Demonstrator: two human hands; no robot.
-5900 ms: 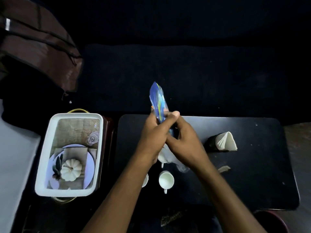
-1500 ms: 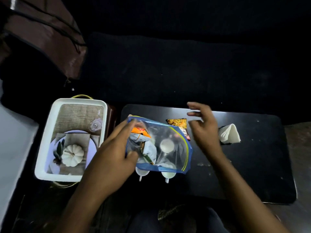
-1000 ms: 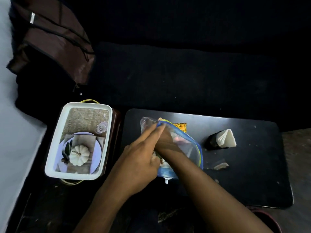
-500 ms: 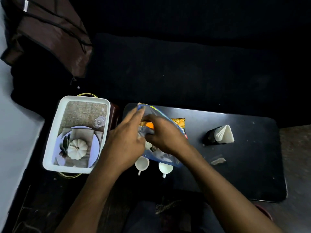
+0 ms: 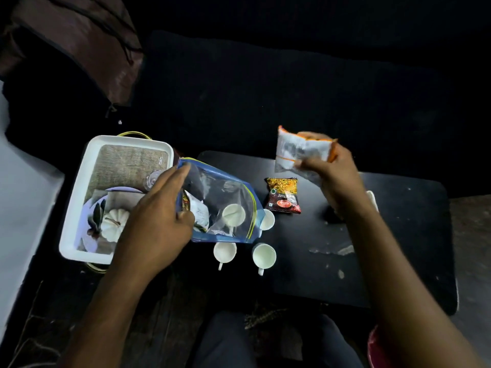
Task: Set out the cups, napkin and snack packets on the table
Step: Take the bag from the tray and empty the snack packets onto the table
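Note:
My left hand [image 5: 156, 221] grips the open edge of a clear zip bag [image 5: 225, 205] with a blue rim, held over the left end of the black table [image 5: 372, 261]. More packets and a white cup show through the bag. My right hand [image 5: 337, 179] holds a white and orange snack packet [image 5: 297, 151] up above the table's far edge. A red and yellow snack packet [image 5: 283, 195] lies flat on the table. Three white cups [image 5: 224, 252] [image 5: 263, 257] [image 5: 267, 219] stand near the bag. The white napkin [image 5: 373, 199] is mostly hidden behind my right wrist.
A white tray [image 5: 79, 208] left of the table holds a plate, a white pumpkin ornament, burlap cloth and a small glass. A brown bag [image 5: 79, 41] lies at the back left. Pale smears mark the table's middle. A dark sofa runs behind.
My right hand has come out of the zip bag with the white and orange packet and lifted it up to the right. My left hand still holds the bag.

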